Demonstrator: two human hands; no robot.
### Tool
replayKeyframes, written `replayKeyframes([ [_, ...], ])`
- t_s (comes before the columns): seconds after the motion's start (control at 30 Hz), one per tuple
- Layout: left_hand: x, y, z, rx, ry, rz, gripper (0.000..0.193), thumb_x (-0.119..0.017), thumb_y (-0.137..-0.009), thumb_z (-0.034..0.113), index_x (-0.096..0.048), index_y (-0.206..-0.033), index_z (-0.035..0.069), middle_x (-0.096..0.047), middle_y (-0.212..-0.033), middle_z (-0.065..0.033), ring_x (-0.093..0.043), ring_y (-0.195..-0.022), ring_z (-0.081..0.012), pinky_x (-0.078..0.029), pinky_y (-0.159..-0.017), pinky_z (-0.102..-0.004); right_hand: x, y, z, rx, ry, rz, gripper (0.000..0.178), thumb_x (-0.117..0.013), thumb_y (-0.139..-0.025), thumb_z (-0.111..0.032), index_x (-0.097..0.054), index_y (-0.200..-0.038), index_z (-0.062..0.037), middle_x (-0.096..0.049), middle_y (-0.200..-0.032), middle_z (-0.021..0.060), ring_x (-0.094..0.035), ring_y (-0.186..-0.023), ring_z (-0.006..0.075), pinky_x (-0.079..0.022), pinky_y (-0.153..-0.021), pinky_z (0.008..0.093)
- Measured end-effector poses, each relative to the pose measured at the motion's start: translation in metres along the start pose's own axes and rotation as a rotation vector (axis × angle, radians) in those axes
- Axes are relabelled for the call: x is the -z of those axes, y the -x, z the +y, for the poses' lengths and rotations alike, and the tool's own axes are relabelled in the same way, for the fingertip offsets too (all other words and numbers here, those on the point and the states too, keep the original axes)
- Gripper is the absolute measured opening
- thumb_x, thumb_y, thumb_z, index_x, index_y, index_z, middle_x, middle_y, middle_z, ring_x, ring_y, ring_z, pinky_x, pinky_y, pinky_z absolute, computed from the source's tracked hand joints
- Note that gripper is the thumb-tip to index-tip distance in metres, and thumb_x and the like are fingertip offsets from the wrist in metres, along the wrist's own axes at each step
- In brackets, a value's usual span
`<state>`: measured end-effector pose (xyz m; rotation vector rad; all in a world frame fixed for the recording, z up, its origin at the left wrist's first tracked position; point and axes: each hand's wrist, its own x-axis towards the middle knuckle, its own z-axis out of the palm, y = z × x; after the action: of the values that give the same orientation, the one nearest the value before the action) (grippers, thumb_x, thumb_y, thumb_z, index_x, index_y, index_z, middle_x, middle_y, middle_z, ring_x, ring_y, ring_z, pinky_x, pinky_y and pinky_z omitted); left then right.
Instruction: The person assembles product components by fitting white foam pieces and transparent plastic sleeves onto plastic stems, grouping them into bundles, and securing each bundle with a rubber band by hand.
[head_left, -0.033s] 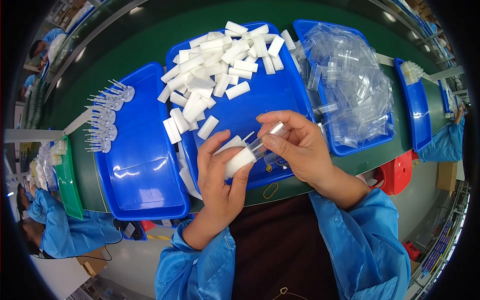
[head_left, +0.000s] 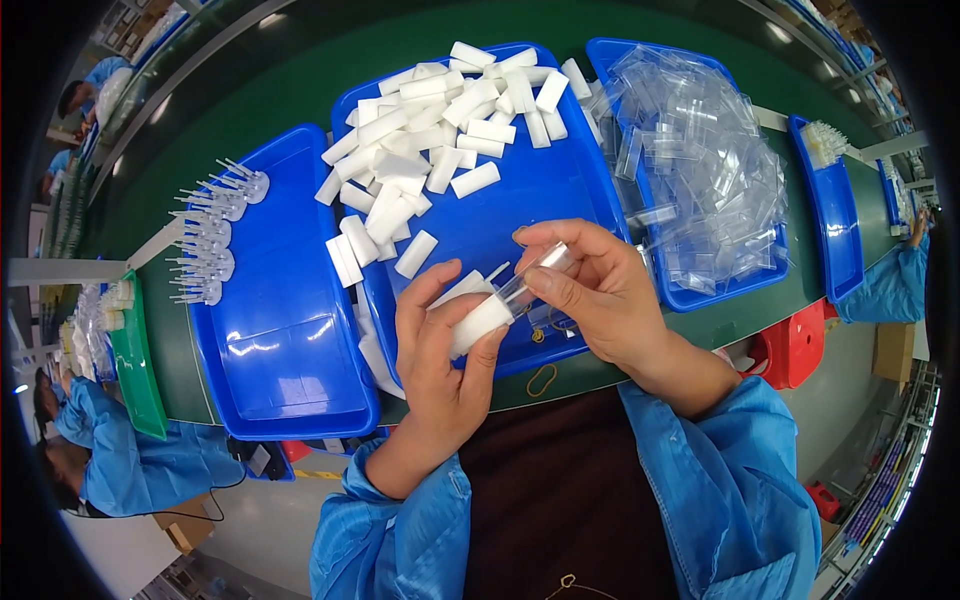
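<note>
Between the fingers and thumb of my left hand is a white foam block. My right hand pinches a clear plastic sleeve by its far end, and the sleeve's other end meets the block. A thin pale rod shows inside the sleeve, against the block. Just behind the held block, partly covered by my left fingers, lie another white piece and a second thin rod. Both hands are over the near part of the middle blue tray.
White foam blocks are heaped in the middle tray. At the right, a blue tray is piled with clear sleeves. The left blue tray carries clear-based pieces with upright pins. Yellow rubber bands lie near the edge. Other people sit at both sides.
</note>
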<state>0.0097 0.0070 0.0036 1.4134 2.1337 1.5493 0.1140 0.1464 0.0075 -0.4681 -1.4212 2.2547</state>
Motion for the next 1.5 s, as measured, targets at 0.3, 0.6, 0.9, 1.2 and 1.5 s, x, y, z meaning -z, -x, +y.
replayKeyframes([
  [0.3, -0.001, -0.001, 0.003, 0.014, 0.013, -0.041, 0.021, -0.068, -0.079, 0.01, -0.06, -0.096, 0.0, -0.048, -0.119, -0.0182, -0.053, -0.104, -0.0298, -0.045, -0.082, -0.0341, 0.004, -0.003, -0.001, -0.073, -0.173, -0.021, 0.03, -0.065, -0.082, -0.005, -0.057, -0.11, 0.0, -0.063, -0.09, 0.0085, -0.061, -0.085, 0.0124, -0.049, -0.078, 0.0241],
  [0.6, -0.002, 0.001, -0.004, 0.137, 0.144, -0.043, 0.021, -0.066, -0.082, 0.011, -0.059, -0.097, -0.001, -0.048, -0.118, -0.0168, -0.054, -0.103, -0.0283, -0.045, -0.084, -0.0333, 0.002, 0.0, -0.003, 0.048, 0.087, -0.008, 0.029, -0.066, -0.08, 0.0, -0.056, -0.107, 0.0005, -0.063, -0.093, 0.0109, -0.062, -0.086, 0.0137, -0.051, -0.078, 0.0251],
  [0.9, -0.003, -0.002, -0.001, 0.119, 0.148, -0.038, 0.019, -0.063, -0.084, 0.013, -0.059, -0.097, -0.001, -0.047, -0.118, -0.0164, -0.053, -0.104, -0.0276, -0.044, -0.084, -0.0333, 0.005, -0.004, 0.002, -0.008, -0.048, 0.012, 0.026, -0.067, -0.081, -0.005, -0.056, -0.105, 0.0003, -0.063, -0.092, 0.0092, -0.062, -0.086, 0.0117, -0.05, -0.075, 0.0212],
  [1.2, -0.004, -0.003, -0.001, 0.161, 0.134, -0.044, 0.018, -0.061, -0.087, 0.016, -0.06, -0.094, -0.001, -0.047, -0.117, -0.0169, -0.053, -0.104, -0.0278, -0.044, -0.084, -0.0339, 0.007, -0.004, 0.008, -0.011, -0.145, -0.013, 0.023, -0.067, -0.082, -0.004, -0.056, -0.101, 0.0008, -0.063, -0.092, 0.0099, -0.063, -0.086, 0.0125, -0.051, -0.075, 0.0222],
  [1.5, -0.003, -0.004, 0.0, 0.17, 0.165, -0.019, 0.02, -0.058, -0.089, 0.017, -0.061, -0.091, -0.002, -0.049, -0.115, -0.0179, -0.055, -0.102, -0.0277, -0.043, -0.084, -0.0336, 0.009, -0.006, 0.012, -0.036, -0.21, -0.044, 0.025, -0.068, -0.081, -0.006, -0.056, -0.1, 0.001, -0.064, -0.091, 0.0101, -0.063, -0.086, 0.0122, -0.051, -0.073, 0.0216],
])
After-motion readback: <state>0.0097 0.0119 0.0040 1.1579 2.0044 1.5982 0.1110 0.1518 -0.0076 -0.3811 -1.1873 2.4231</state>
